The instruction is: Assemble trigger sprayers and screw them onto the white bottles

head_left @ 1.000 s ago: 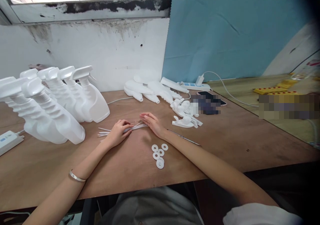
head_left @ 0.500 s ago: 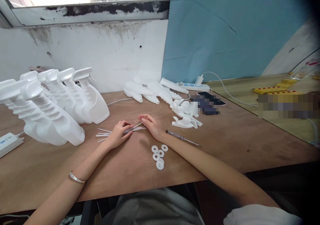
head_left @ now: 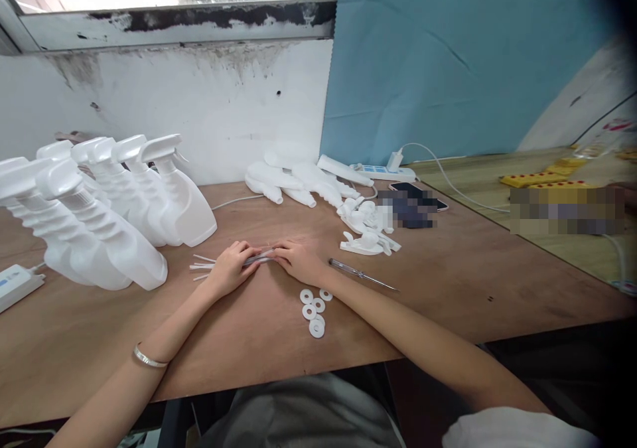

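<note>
A small bundle of thin white plastic tubes (head_left: 200, 267) lies on the brown tabletop, their ends sticking out left of my left hand. My left hand (head_left: 233, 267) is closed over the bundle, fingers curled around its middle. Facing it, my right hand (head_left: 299, 262) pinches the other end of the tubes between thumb and fingers. Just below my right wrist rest several flat white ring washers (head_left: 317, 329), a few overlapping. A screwdriver (head_left: 359, 273) with a clear handle lies beside my right forearm.
Several white spray bottles (head_left: 192, 202) with trigger heads stand at the left, near a white power strip (head_left: 18, 285). Behind my hands lie white empty bottles (head_left: 279, 179) and white trigger parts (head_left: 368, 242). A phone (head_left: 423, 196) and another power strip (head_left: 381, 171) are back right.
My right hand has shifted left and turned palm down, its raised fingers now pinching the tube ends. My left hand stays nearly in place on the bundle.
</note>
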Tool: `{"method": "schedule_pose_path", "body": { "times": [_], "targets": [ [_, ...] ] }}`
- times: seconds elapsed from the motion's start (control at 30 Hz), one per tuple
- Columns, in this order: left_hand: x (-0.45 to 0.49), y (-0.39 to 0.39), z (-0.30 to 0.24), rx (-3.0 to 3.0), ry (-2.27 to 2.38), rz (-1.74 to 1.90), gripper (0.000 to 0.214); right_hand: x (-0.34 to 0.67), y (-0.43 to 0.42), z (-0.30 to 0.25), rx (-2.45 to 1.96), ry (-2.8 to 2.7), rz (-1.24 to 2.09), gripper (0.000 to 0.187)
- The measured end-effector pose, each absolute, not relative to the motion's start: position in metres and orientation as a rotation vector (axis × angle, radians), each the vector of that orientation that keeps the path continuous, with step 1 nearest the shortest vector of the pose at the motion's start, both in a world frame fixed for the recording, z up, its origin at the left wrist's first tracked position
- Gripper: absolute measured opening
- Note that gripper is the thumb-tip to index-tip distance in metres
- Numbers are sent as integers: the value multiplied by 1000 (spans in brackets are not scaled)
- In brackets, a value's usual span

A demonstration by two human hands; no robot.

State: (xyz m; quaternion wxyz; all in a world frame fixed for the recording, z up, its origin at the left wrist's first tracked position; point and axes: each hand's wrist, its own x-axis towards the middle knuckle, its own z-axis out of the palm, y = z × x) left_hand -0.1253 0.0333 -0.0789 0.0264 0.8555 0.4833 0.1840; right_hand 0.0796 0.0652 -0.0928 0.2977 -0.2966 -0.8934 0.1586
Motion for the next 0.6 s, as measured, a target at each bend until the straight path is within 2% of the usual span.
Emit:
{"method": "schedule_pose_path", "body": {
  "times": [0.27,0.5,0.6],
  "targets": [
    [-129,32,-76,2600,1595,555,26,87,75,-92,-901,-2497,152,24],
    [-151,45,-74,2269,2038,712,36,96,83,-90,-992,-2441,182,23],
    [-162,54,-77,2017,2016,882,40,99,87,-89,-1007,-2383,257,21]
  ]
}}
